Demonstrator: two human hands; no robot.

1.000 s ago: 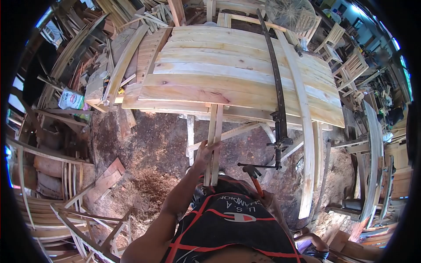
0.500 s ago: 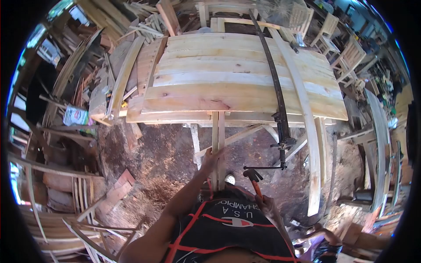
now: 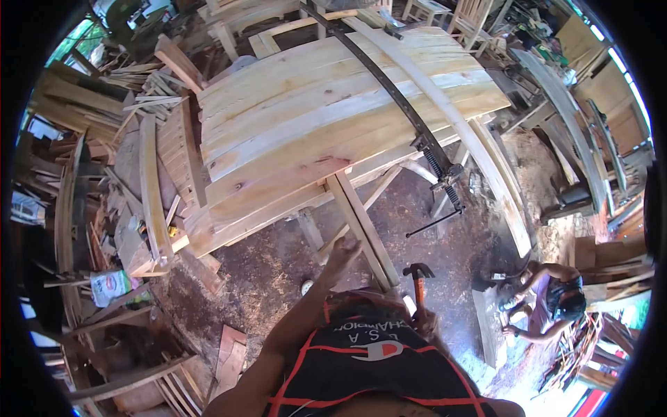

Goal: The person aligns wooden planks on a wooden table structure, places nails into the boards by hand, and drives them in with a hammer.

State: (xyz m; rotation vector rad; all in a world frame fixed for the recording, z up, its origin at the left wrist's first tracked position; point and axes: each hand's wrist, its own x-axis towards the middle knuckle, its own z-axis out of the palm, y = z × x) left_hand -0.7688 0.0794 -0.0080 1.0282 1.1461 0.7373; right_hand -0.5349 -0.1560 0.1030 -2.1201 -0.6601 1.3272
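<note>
My right hand (image 3: 425, 322) is wrapped round the orange handle of a claw hammer (image 3: 419, 274), its dark head upward. My left hand (image 3: 342, 258) is beside two long, narrow wooden bars (image 3: 363, 226), fingers apart and off the wood. These bars stick out from under the near edge of a wide panel of joined boards (image 3: 333, 118) and reach toward my body. Across the panel lies a long dark bar clamp (image 3: 403, 104), its screw and spring end hanging past the near edge.
A long pale board (image 3: 445, 104) lies across the panel beside the clamp. At lower right, another person (image 3: 556, 299) crouches by a plank (image 3: 488, 326). Stacked timber and wood scraps (image 3: 149, 87) fill the left side; chairs (image 3: 476, 21) stand at the back.
My left hand has let go of the wooden bars and opened. My view has turned, so the panel appears tilted and the crouching person shows more fully. The hammer stays in my right hand.
</note>
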